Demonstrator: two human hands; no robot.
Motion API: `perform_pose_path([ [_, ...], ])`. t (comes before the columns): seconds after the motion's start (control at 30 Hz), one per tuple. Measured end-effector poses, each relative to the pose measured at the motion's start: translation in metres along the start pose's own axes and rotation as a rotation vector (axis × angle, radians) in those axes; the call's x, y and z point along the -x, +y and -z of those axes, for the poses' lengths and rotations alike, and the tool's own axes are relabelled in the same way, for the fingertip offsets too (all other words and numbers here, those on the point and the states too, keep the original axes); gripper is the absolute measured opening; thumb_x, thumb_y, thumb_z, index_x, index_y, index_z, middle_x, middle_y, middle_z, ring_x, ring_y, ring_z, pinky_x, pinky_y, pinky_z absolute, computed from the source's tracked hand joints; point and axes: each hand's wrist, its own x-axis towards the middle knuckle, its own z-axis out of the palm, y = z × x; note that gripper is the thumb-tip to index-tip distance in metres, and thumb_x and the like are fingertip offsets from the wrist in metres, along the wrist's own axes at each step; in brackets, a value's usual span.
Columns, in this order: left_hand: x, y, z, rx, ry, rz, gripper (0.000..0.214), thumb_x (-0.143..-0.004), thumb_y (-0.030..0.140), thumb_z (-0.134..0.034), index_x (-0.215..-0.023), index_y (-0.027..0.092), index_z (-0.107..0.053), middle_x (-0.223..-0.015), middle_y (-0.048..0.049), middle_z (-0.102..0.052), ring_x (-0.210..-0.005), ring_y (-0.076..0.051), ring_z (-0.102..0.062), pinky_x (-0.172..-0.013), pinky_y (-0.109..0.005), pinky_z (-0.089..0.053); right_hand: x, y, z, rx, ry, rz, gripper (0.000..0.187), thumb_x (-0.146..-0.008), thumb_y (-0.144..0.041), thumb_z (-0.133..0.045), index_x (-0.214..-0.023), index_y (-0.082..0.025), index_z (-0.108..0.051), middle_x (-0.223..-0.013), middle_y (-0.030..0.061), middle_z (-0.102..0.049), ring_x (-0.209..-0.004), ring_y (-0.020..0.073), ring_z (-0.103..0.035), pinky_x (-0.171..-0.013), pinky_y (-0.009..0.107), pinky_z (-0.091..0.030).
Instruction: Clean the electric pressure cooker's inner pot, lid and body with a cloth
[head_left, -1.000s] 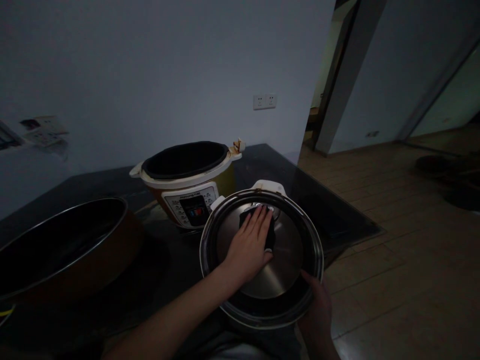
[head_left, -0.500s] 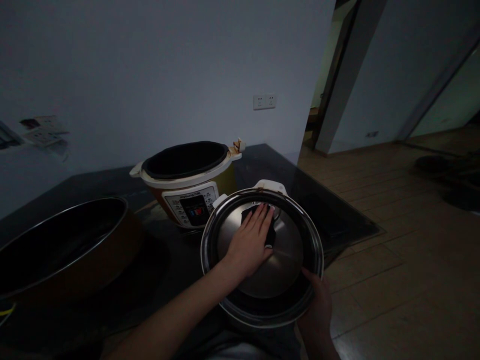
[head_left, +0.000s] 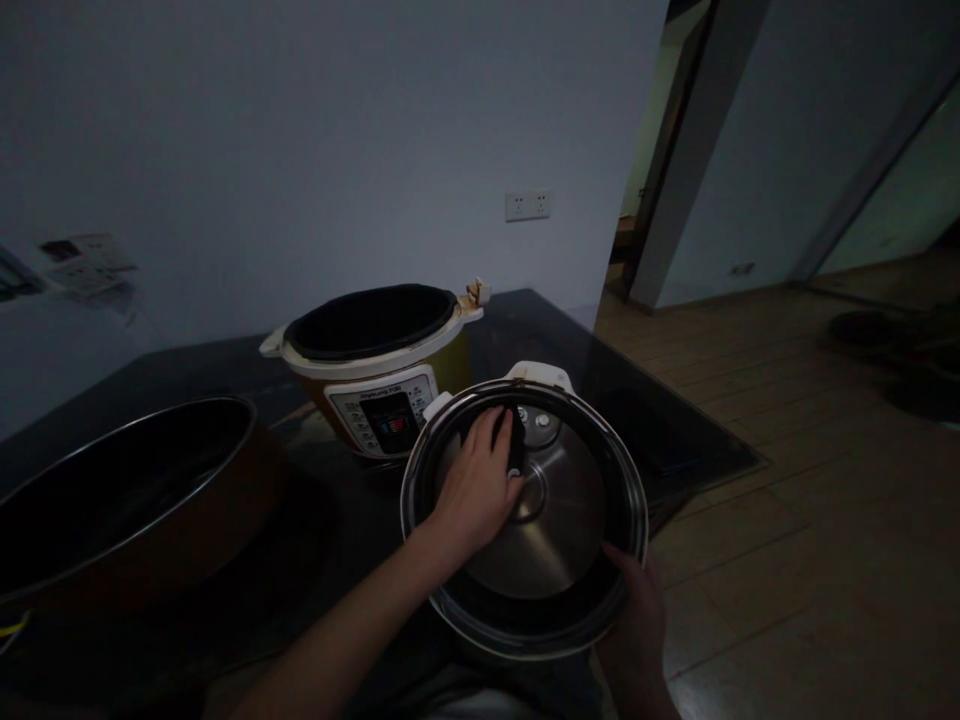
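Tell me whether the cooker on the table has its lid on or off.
Off. The cooker stands open-topped, its dark pot exposed; the lid is held apart in both hands.

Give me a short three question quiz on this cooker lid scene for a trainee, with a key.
1. True or false: the left hand presses a dark cloth on the round steel cooker lid.
2. Which hand grips the lid's near rim?
3. The open yellow-and-white electric cooker stands: A) behind the lid, B) on the wooden floor.

Key: 1 true. 2 the right hand. 3 A.
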Motion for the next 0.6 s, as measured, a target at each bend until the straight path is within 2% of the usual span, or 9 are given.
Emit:
perform_pose_path([
  [0.07, -0.003, 0.004, -0.002, 0.097, 0.089, 0.026, 0.064, -0.079, 0.012, -0.05, -0.142, 0.01, -0.036, -0.147, -0.0185, -0.035, -0.14, -0.031, -0.03, -0.113, -0.049, -0.031, 0.0, -0.003, 0.001, 0.05, 0.01, 0.018, 0.02, -0.055, -0.034, -0.069, -0.071, -0.023, -0.071, -0.095, 0.0054, -0.068, -0.108, 0.0307, -0.055, -0.093, 0.043, -0.042],
  [0.13, -0.005, 0.006, -0.003, 0.168, 0.174, 0.023, 0.056, -0.082, 0.013, -0.047, -0.138, 0.013, -0.043, -0.142, -0.0159, -0.038, -0.137, -0.03, -0.034, -0.113, -0.051, -0.032, -0.001, -0.008, 0.001, 0.069, 0.028, 0.017, 0.019, -0.057, -0.035, -0.067, -0.071, -0.022, -0.071, -0.094, 0.0062, -0.068, -0.108, 0.0315, -0.055, -0.091, 0.043, -0.043],
  [0.2, -0.007, 0.009, -0.004, 0.208, 0.209, 0.011, 0.051, -0.085, 0.014, -0.045, -0.135, 0.014, -0.046, -0.14, -0.0146, -0.04, -0.135, -0.029, -0.036, -0.113, -0.05, -0.031, 0.0, -0.011, 0.001, 0.072, 0.037, 0.013, 0.018, -0.059, -0.035, -0.066, -0.07, -0.022, -0.071, -0.094, 0.0071, -0.067, -0.107, 0.0323, -0.055, -0.089, 0.043, -0.044],
  [0.33, -0.01, 0.013, -0.003, 0.224, 0.168, 0.015, 0.049, -0.088, 0.016, -0.042, -0.137, 0.01, -0.045, -0.141, -0.0152, -0.044, -0.135, -0.027, -0.038, -0.114, -0.047, -0.031, 0.002, -0.013, -0.002, 0.089, 0.034, 0.012, 0.02, -0.052, -0.031, -0.069, -0.069, -0.021, -0.071, -0.09, 0.0068, -0.067, -0.104, 0.0334, -0.056, -0.093, 0.044, -0.041],
  [0.47, -0.011, 0.013, 0.001, 0.241, 0.17, -0.002, 0.047, -0.088, 0.016, -0.041, -0.135, 0.013, -0.047, -0.142, -0.0125, -0.047, -0.134, -0.025, -0.04, -0.114, -0.045, -0.032, 0.002, -0.01, -0.004, -0.023, 0.024, -0.062, 0.021, -0.063, -0.038, -0.063, -0.074, -0.021, -0.07, -0.096, 0.007, -0.068, -0.107, 0.032, -0.056, -0.089, 0.044, -0.044],
  [0.6, -0.012, 0.014, 0.004, 0.214, 0.156, -0.027, 0.044, -0.088, 0.016, -0.042, -0.131, 0.011, -0.05, -0.14, -0.0126, -0.05, -0.133, -0.023, -0.041, -0.115, -0.042, -0.032, -0.001, -0.003, 0.003, 0.072, -0.01, 0.03, 0.025, -0.049, -0.032, -0.071, -0.071, -0.021, -0.072, -0.1, 0.0076, -0.068, -0.106, 0.0336, -0.055, -0.096, 0.047, -0.04],
])
